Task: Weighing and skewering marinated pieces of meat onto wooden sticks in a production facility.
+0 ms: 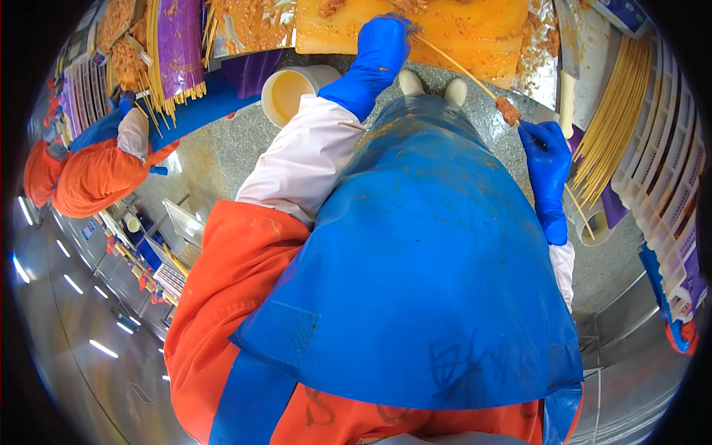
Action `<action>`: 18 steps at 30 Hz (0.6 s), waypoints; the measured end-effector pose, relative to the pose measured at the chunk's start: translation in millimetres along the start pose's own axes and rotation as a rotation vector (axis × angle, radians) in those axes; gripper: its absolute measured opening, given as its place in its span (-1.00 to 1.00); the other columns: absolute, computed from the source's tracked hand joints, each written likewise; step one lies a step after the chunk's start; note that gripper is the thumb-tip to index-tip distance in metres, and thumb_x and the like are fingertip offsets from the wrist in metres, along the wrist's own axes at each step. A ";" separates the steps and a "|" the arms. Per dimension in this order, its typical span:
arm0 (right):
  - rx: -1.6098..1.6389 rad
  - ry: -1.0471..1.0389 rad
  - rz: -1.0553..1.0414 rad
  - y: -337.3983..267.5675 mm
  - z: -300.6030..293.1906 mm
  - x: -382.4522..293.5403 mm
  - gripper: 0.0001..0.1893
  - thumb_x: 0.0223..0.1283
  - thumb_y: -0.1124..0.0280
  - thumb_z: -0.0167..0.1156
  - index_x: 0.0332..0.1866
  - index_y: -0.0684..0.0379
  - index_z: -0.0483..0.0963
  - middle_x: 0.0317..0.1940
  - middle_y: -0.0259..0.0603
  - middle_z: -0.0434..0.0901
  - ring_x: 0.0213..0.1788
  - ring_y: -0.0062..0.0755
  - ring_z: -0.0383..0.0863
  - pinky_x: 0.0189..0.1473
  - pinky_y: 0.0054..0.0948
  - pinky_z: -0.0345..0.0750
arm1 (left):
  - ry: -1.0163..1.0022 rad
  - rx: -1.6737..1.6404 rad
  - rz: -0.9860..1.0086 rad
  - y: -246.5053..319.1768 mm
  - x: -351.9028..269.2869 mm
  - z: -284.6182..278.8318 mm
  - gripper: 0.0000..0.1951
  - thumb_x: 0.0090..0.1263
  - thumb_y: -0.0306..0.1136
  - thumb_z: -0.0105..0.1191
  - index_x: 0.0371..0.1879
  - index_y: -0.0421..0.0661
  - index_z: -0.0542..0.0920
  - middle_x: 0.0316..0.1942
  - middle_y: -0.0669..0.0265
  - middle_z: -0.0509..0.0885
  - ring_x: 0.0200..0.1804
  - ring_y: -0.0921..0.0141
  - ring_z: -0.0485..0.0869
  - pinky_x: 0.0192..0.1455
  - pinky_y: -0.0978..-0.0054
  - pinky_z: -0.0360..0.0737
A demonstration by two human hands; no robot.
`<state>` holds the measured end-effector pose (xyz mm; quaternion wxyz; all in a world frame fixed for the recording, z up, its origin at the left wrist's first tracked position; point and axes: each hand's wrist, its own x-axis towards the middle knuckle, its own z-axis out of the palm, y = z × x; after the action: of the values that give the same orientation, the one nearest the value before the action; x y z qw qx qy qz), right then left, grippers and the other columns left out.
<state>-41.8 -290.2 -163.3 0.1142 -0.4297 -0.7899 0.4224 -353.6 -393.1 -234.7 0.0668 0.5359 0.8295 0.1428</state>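
A thin bamboo skewer (456, 64) runs slantwise between my two gloved hands. My left hand (384, 53), in a blue glove, is closed around the skewer's far end over the orange cutting board (473, 33); bits of raw meat show at its fingers. My right hand (545, 147), also blue-gloved, pinches the other end beside a piece of marinated raw meat (507, 111) threaded on the skewer. This piece hangs over the floor in front of the blue apron. More minced or chopped meat (331, 6) lies on the board's far side.
Left of the board are bundled skewers (153, 61), a purple sheet (179, 44) and a meat heap (127, 64). A white bucket (276, 97) stands below. On the right are a knife (567, 94), loose skewers (614, 111) and stacked white trays (662, 161). A co-worker (100, 172) stands left.
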 end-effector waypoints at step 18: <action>-0.024 -0.057 -0.015 -5.9 5.1 4.0 -0.86 0.08 0.55 0.30 -0.23 0.26 0.64 -0.48 -0.28 0.43 -0.41 -0.49 0.45 -0.33 -0.56 0.39 | -0.136 -0.050 -0.150 0.4 -15.7 -16.4 -0.72 0.14 -0.22 0.24 -0.15 0.10 0.73 -0.23 0.09 0.68 -0.22 0.13 0.67 -0.14 0.27 0.61</action>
<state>-50.4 -291.6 -162.6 0.0895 -0.4129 -0.8010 0.4241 -351.0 -410.0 -219.6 0.1470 0.4789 0.8570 0.1213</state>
